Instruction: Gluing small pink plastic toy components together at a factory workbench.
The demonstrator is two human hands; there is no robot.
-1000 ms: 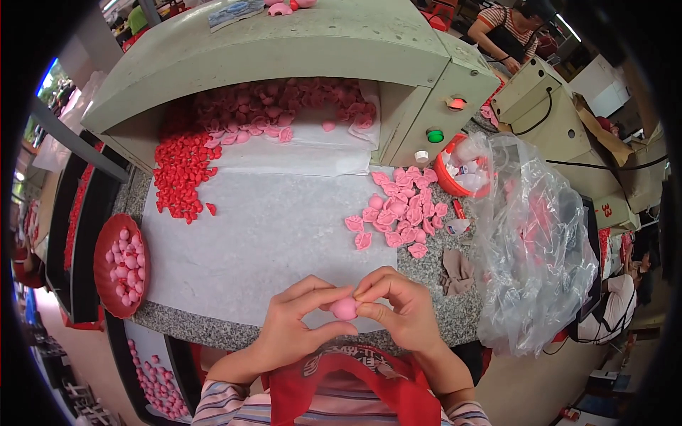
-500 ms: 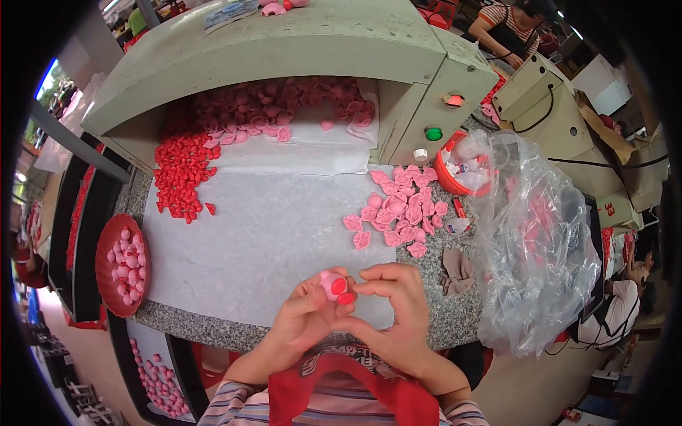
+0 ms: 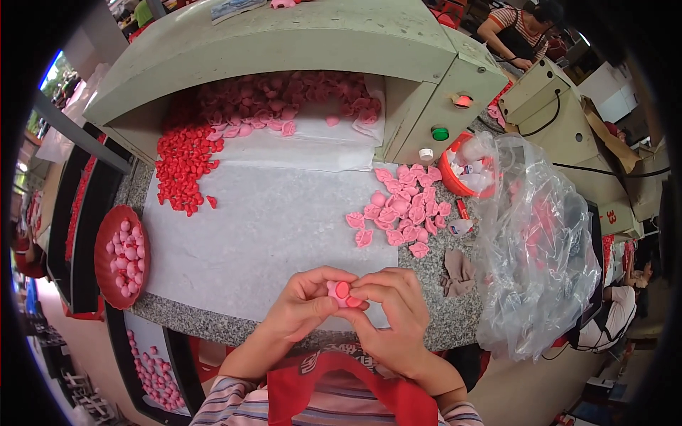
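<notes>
Close to the table's front edge, I hold a small round pink toy figure (image 3: 332, 290) with red oval feet between both hands. My left hand (image 3: 302, 304) is closed round its pink body with thumb and fingers. From the other side, the fingertips of my right hand (image 3: 392, 302) pinch at the red foot (image 3: 343, 290) end, partly covering it. Beyond my hands lie loose pink moulded pieces (image 3: 405, 209), some shaped like curled shells. A heap of small red pieces (image 3: 183, 167) sits farther left on the white sheet (image 3: 249, 227).
A green-grey machine housing (image 3: 284, 50) spans the back, with pink pieces in its opening. At left stands a red bowl (image 3: 101, 266) of pink balls; below it, a black-edged tray (image 3: 186, 369). An orange tub (image 3: 449, 181), a cloth scrap (image 3: 458, 273) and a clear plastic bag (image 3: 533, 263) lie right.
My right fingers have closed in from beside the figure onto its red foot end. The figure has shifted slightly right and tilted, and my left fingers cover more of it.
</notes>
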